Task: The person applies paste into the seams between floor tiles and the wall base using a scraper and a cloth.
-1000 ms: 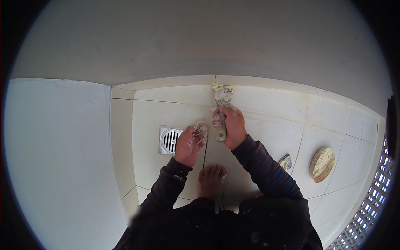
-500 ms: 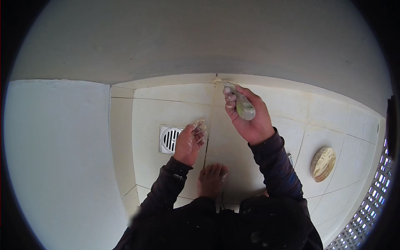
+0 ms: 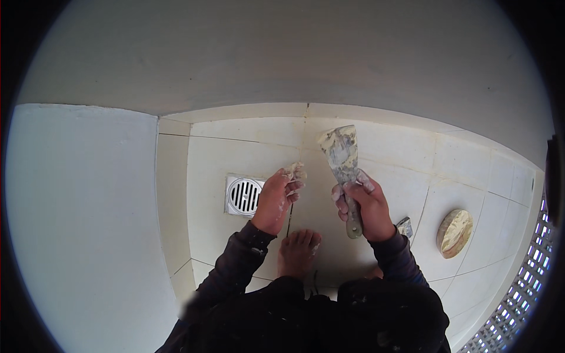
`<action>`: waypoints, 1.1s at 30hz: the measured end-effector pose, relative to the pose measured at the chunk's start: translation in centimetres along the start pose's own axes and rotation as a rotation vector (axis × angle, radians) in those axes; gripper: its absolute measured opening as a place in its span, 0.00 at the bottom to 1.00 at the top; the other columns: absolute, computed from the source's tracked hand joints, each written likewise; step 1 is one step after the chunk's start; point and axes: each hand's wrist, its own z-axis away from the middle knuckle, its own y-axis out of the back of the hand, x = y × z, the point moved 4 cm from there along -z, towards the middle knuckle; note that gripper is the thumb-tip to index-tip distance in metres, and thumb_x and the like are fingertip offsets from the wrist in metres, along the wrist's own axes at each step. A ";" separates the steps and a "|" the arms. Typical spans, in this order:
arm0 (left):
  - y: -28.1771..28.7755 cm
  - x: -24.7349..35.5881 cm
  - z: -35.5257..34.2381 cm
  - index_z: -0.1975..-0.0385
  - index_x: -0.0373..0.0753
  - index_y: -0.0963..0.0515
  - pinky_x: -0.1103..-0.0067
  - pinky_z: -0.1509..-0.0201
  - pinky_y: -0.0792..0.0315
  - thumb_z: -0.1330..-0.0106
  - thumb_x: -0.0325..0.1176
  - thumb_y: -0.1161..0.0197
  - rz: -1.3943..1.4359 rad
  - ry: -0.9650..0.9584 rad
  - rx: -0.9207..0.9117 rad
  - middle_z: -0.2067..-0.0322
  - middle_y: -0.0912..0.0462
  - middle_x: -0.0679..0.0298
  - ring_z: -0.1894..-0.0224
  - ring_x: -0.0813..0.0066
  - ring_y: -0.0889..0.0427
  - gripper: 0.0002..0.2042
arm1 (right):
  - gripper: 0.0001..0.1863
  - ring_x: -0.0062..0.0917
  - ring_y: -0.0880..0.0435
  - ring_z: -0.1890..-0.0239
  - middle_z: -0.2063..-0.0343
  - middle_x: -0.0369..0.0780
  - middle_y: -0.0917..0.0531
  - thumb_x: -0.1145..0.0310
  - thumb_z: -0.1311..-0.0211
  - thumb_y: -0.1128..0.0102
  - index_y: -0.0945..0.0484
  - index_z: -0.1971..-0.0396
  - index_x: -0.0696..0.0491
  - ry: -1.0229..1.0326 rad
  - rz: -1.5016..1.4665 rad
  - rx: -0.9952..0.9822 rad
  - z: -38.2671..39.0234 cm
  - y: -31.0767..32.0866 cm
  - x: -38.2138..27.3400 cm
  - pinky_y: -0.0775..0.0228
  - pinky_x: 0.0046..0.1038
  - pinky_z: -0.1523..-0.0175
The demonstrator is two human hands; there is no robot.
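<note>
In my right hand (image 3: 368, 206) is a putty knife (image 3: 341, 150), its wide blade smeared with pale paste and raised above the tiles (image 3: 400, 147). My left hand (image 3: 276, 197) is curled to the left of the knife, fingertips white with paste and closed on a small pale lump of putty (image 3: 292, 170). Just left of that hand sits a square steel floor drain (image 3: 241, 194), partly behind it. A second smeared blade (image 3: 404, 225) lies on the floor, largely hidden by my right forearm.
A grey wall (image 3: 282, 59) runs across the top, above a tiled skirting. A white raised surface (image 3: 82, 223) borders the left. A round container of cream paste (image 3: 453, 232) sits at the right, near a perforated block screen (image 3: 524, 282). My bare foot (image 3: 297, 253) stands below my hands.
My right hand went up to the skirting joint, then came back down and right, turning the blade face-up. My left hand has risen slightly and moved right.
</note>
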 end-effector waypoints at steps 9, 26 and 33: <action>-3.5 0.2 -0.2 0.44 0.41 0.29 0.71 0.47 0.28 0.23 0.38 0.47 0.134 -0.030 -0.095 0.51 0.22 0.63 0.47 0.64 0.21 0.13 | 0.10 0.14 0.27 0.77 0.68 0.37 0.18 0.75 0.25 0.55 0.27 0.51 0.60 0.171 0.331 -0.090 3.3 1.8 2.0 0.32 0.19 0.72; -4.3 -0.8 0.3 0.46 0.39 0.26 0.69 0.44 0.30 0.24 0.45 0.48 0.254 0.182 -0.067 0.48 0.21 0.64 0.44 0.66 0.24 0.17 | 0.27 0.41 0.19 0.64 0.65 0.45 0.22 0.78 0.33 0.44 0.29 0.33 0.54 0.553 1.133 0.087 4.7 2.7 1.5 0.23 0.41 0.59; -2.7 1.7 0.9 0.49 0.47 0.26 0.66 0.37 0.38 0.27 0.52 0.45 0.200 0.334 -0.057 0.48 0.22 0.68 0.42 0.68 0.30 0.18 | 0.28 0.33 0.22 0.60 0.64 0.38 0.23 0.75 0.36 0.42 0.26 0.34 0.50 0.682 1.558 0.012 4.2 1.7 -0.1 0.25 0.34 0.57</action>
